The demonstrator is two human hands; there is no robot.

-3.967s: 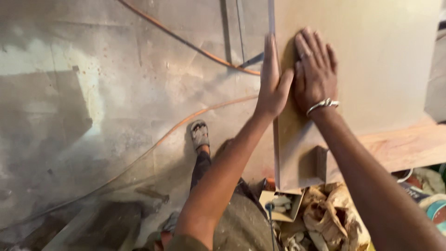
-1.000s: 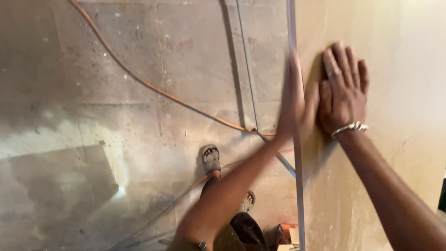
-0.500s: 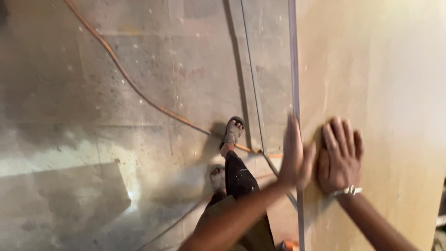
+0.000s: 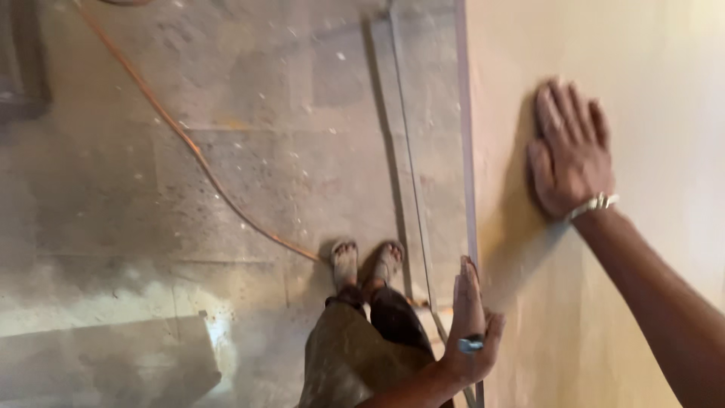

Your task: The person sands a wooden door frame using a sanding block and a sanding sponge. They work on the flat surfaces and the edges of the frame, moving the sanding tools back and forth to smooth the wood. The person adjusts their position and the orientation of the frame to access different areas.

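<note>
A large pale plywood board [image 4: 649, 91] fills the right side of the view, its left edge running top to bottom. My right hand [image 4: 570, 155] lies flat on the board's face, fingers spread, a bracelet at the wrist. My left hand [image 4: 470, 325] presses edge-on against the board's left edge lower down, fingers straight, a ring on one finger. Neither hand closes around anything. My sandalled feet [image 4: 366, 261] stand on the concrete floor just left of the board.
An orange cable [image 4: 189, 147] snakes across the dusty concrete floor [image 4: 226, 227] from upper left toward my feet. Thin metal strips [image 4: 411, 189] lie along the floor beside the board's edge. Sunlight falls on the lower left.
My right hand has slid up the board's face while my left hand dropped lower along its edge. My feet have come together and the view has shifted.
</note>
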